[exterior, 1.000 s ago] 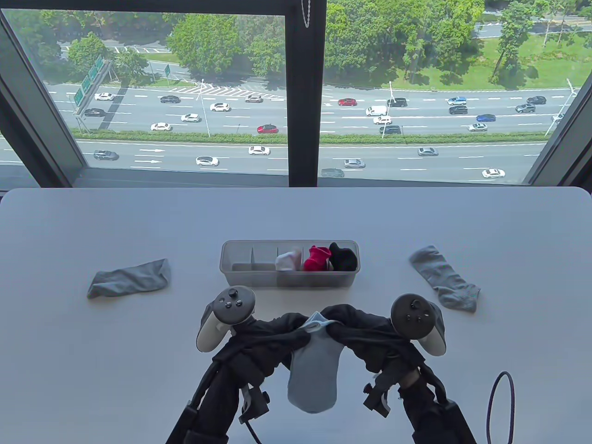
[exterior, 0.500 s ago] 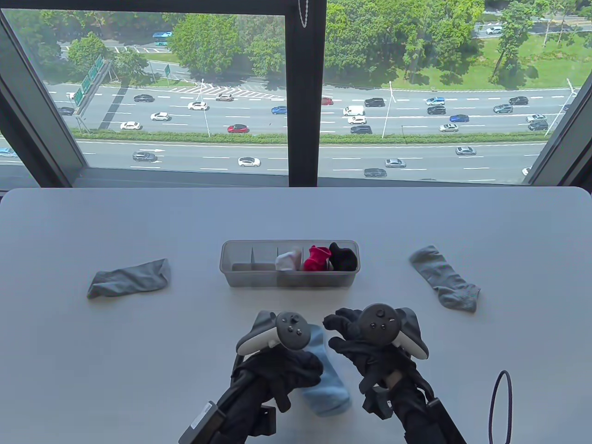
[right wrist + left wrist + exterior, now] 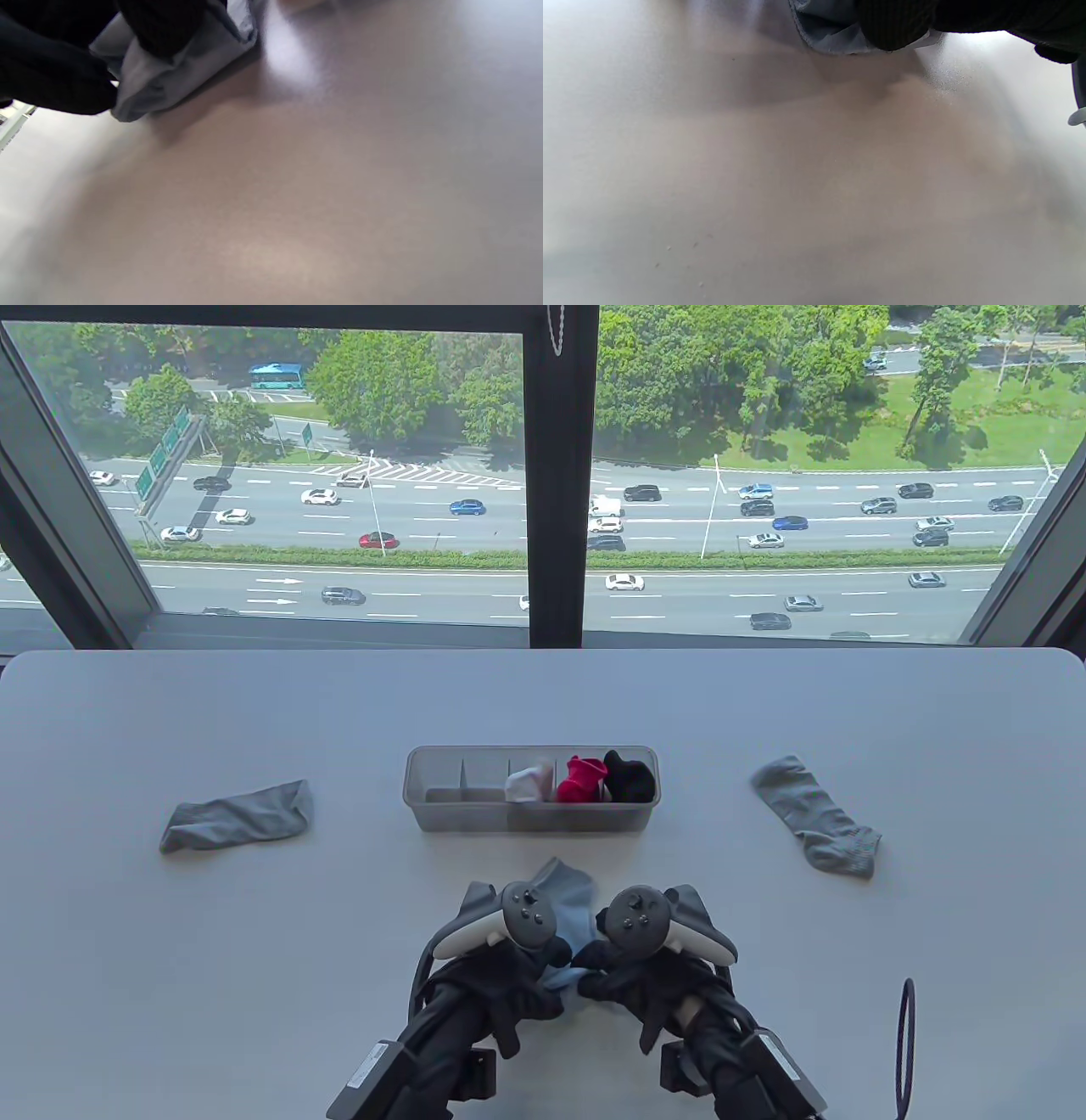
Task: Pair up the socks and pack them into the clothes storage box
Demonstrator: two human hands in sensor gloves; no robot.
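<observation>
Table (image 3: pixel 254 967) carries storage box (image 3: pixel 531 817) at centre, three sock bundles in its right compartments. Grey socks (image 3: pixel 237 816) lie either side. Near edge: left hand (image 3: pixel 509 976) and right hand (image 3: pixel 653 984) both pinch light-blue sock (image 3: pixel 570 899).

I saw bright daylight from the window (image 3: pixel 339 475); both wrist views were blurred, with soft shadows.

Both hands wear black knit gloves. The left hand (image 3: pixel 517 984) carries a grey-and-white tracker (image 3: pixel 501 918) with a dark round face and small buttons; the right hand (image 3: pixel 645 988) carries a matching one (image 3: pixel 666 920). Black cables trail from the wrists.
</observation>
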